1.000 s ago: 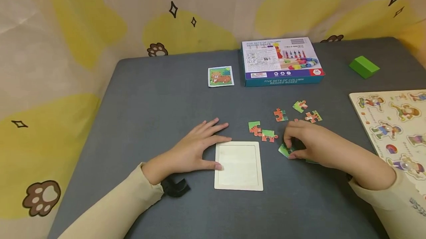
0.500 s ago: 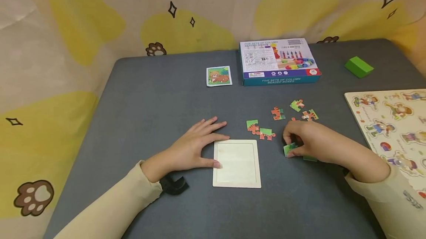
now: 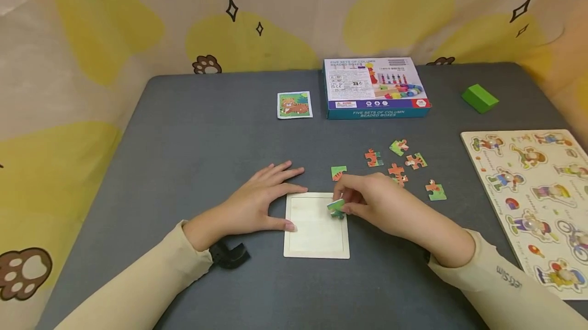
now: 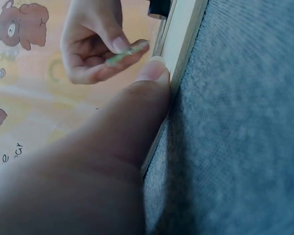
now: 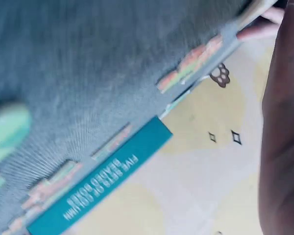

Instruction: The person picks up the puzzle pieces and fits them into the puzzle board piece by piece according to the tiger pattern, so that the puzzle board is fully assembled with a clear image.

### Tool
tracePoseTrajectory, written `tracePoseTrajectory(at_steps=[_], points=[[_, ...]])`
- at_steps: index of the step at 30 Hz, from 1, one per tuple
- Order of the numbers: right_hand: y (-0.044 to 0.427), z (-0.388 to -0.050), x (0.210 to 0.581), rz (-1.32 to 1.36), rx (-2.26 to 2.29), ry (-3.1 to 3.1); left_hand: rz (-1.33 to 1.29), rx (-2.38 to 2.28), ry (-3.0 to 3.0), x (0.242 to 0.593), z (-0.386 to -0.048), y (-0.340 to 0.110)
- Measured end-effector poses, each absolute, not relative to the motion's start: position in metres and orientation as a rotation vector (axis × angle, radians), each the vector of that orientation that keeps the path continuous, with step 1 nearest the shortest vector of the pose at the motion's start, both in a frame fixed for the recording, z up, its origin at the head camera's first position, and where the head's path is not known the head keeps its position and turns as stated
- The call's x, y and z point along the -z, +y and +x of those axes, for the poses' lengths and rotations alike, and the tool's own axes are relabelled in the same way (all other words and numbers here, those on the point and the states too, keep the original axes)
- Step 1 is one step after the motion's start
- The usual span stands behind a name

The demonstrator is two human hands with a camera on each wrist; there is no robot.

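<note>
My left hand (image 3: pixel 257 202) rests with fingers spread at the left side of a square wooden puzzle tray (image 3: pixel 317 254), its thumb on the tray's edge. In the left wrist view that thumb (image 4: pixel 149 81) lies against the pale wooden edge. Over the tray's upper right part, my right hand (image 3: pixel 386 202) pinches a green jigsaw piece (image 3: pixel 336 206), held tilted. Several loose orange-and-green jigsaw pieces (image 3: pixel 373 158) lie right of and behind the tray; one piece (image 3: pixel 339 172) is partly hidden by my right hand. A blurred green piece (image 5: pixel 7 132) shows close to the right wrist camera.
A small tiger picture card (image 3: pixel 295 105) lies toward the back, beside a flat beaded-column box (image 3: pixel 378 114). A green block (image 3: pixel 480 98) sits at the back right. On the right lies a wooden picture board (image 3: pixel 496 187). A patterned cloth hangs behind the table.
My right hand has lifted the green jigsaw piece off the table and carried it left, over the tray. The left hand has stayed on the tray. The head view has shifted slightly.
</note>
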State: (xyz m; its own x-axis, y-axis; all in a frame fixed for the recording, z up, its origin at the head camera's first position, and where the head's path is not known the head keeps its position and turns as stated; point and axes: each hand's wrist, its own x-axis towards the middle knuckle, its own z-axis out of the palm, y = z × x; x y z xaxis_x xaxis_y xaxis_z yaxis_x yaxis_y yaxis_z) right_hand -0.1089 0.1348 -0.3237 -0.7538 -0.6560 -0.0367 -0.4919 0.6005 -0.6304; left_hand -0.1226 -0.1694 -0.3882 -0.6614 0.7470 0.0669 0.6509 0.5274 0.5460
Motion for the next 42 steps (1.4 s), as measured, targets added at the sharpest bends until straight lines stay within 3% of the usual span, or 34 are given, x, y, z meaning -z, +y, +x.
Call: tracePoseTrajectory(at_steps=[9, 21, 42], points=[[0.121, -0.100, 0.333, -0.748, 0.721, 2.724, 1.199, -0.809, 2.589, 0.388, -0.123, -0.168], [0.105, -0.057, 0.344, -1.220, -0.064, 3.180, 1.185, -0.791, 2.599, 0.391, -0.122, -0.169], [0.101, -0.045, 0.340, -1.087, -0.321, 3.129, 1.201, -0.786, 2.603, 0.390, -0.123, -0.169]])
